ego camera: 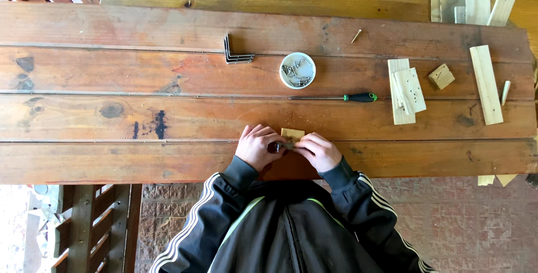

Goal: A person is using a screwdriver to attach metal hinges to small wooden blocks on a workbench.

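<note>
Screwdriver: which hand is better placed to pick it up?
Probably the right hand: the screwdriver handle lies on its side, farther from the left hand; both hold the wooden block.

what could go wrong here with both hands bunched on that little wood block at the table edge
1. The block is small and held by fingertips only, left hand and right hand crowded together; it might slip, or a finger get pinched or jabbed by the dark metal piece between them.
2. The work sits near the table front edge, so a dropped part would likely fall to the floor.
3. The screwdriver lies loose and may roll if the table is bumped.
</note>
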